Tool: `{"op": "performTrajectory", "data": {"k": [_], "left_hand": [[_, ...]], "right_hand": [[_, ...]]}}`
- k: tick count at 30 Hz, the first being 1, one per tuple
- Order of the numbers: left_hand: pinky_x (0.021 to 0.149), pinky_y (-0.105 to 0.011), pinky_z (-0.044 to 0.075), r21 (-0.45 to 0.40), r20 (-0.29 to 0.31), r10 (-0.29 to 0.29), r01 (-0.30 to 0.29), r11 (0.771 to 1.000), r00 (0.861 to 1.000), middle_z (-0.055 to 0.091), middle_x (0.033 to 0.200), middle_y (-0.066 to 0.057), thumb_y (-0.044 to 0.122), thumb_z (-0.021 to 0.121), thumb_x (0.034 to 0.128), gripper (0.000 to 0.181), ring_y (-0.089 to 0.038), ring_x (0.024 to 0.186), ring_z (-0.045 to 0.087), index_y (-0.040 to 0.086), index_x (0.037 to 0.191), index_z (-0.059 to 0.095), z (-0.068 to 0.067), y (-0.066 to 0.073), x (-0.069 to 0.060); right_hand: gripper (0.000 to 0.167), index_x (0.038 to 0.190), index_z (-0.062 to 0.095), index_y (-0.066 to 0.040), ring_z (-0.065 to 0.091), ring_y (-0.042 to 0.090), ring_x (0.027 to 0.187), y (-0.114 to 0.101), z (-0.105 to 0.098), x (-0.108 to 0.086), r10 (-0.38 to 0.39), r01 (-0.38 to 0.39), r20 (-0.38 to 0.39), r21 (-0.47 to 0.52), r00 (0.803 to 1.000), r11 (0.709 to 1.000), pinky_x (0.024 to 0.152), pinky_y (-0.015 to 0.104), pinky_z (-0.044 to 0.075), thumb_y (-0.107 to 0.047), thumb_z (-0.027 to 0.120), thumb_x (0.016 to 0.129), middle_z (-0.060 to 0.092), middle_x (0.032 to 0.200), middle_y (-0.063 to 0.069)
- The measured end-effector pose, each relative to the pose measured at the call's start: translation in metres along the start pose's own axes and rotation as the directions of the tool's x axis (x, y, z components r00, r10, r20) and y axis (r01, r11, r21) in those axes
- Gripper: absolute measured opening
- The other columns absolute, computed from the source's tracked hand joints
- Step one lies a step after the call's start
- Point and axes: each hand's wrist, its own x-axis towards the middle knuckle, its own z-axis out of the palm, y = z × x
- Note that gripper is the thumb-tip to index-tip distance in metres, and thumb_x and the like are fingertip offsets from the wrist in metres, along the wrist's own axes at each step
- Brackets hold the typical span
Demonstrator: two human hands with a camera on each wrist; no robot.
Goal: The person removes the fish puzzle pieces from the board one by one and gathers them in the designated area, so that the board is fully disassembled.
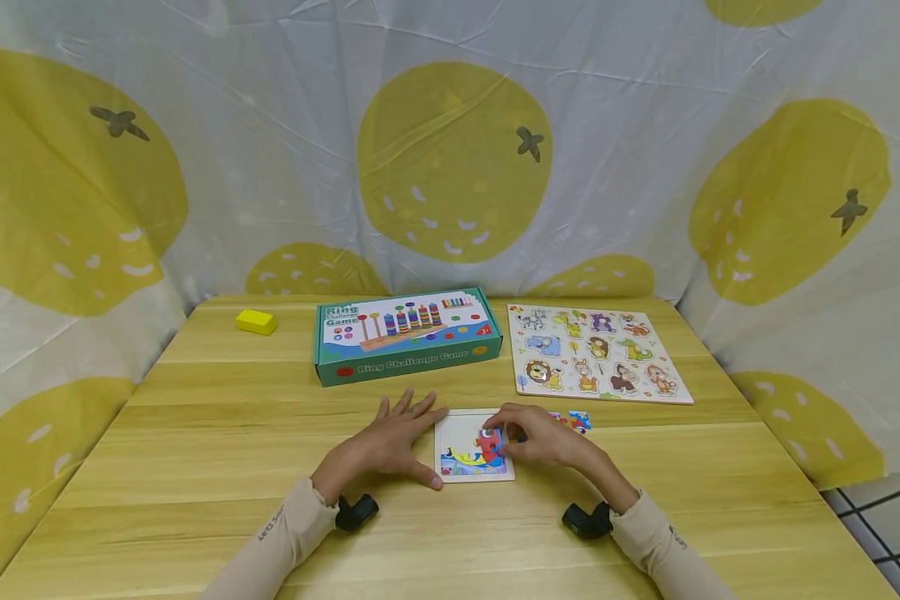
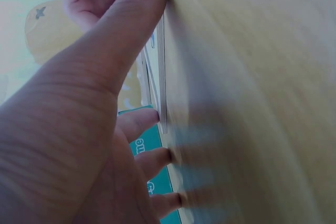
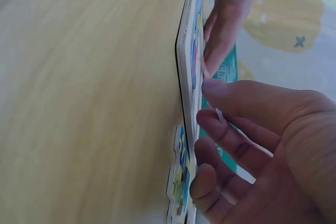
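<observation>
In the head view a small square jigsaw puzzle board point(image 1: 474, 478) with a pale frame lies on the table, a colourful picture partly filling its lower part. My left hand point(image 1: 390, 446) is spread flat at its left side, with thumb and index finger touching the frame. My right hand point(image 1: 540, 437) reaches over the right side, its thumb and index finger pinching a red puzzle piece point(image 1: 486, 439) over the picture. Loose puzzle pieces point(image 1: 580, 421) lie right of the board, partly hidden by the right hand; the right wrist view shows these loose pieces point(image 3: 180, 174) beside the board's edge.
Behind the board stands a green Ring Challenge Game box point(image 1: 408, 337). An animal puzzle board point(image 1: 592, 387) lies at the back right, and a yellow block point(image 1: 257, 322) at the back left. A fruit-patterned curtain point(image 1: 307, 167) surrounds the wooden table point(image 1: 217, 425).
</observation>
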Motion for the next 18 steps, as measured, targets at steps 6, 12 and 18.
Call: {"op": "performTrajectory", "data": {"k": [6,12,18], "left_hand": [[0.11,-0.066,-0.008,0.002,0.003,0.005,-0.005,1.0,1.0,0.012,0.161,-0.007,0.064,0.076,0.0666,0.106,-0.041,0.146,-0.003,0.023,0.152,0.029,0.0,0.001,0.0],[0.11,-0.066,-0.008,-0.001,0.004,0.006,-0.006,1.0,1.0,0.013,0.161,-0.008,0.063,0.077,0.0668,0.105,-0.041,0.146,-0.003,0.022,0.152,0.03,0.0,0.001,0.0],[0.11,-0.065,-0.009,-0.003,0.004,0.002,-0.002,1.0,1.0,0.013,0.161,-0.007,0.062,0.077,0.0663,0.106,-0.04,0.146,-0.004,0.022,0.152,0.03,-0.001,0.001,0.0]], "right_hand": [[0.031,0.118,0.066,-0.01,0.052,0.016,0.075,0.002,-0.005,-0.006,-0.004,0.005,-0.044,0.011,0.999,1.0,0.064,0.022,0.045,-0.012,0.07,0.087,0.058,0.091,-0.006],[0.033,0.119,0.065,-0.009,0.052,0.011,0.074,0.007,-0.012,-0.016,0.001,0.002,-0.087,0.033,0.996,0.999,0.062,0.023,0.048,-0.013,0.07,0.087,0.062,0.095,-0.003],[0.031,0.118,0.065,-0.008,0.055,0.014,0.074,0.014,-0.021,-0.025,0.032,-0.023,-0.095,0.095,0.995,0.995,0.06,0.024,0.048,-0.012,0.07,0.088,0.065,0.095,0.0]]}}
